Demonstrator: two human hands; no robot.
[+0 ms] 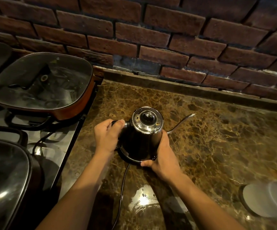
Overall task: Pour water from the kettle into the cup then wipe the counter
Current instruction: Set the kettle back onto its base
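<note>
Left hand (107,136) fingers wrapped around gooseneck kettle (142,130) handle; right hand (163,156) cupped on its lower body and base (131,159) (both arms extended forward).

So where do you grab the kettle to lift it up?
By the dark handle, coming from the left. It sticks out sideways from the kettle, opposite the thin spout, so pouring is easy. The left hand already wraps it; the right hand steadies the body near the base.

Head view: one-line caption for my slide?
Left hand grips the kettle handle, right hand steadies its base on the marble counter.
</note>
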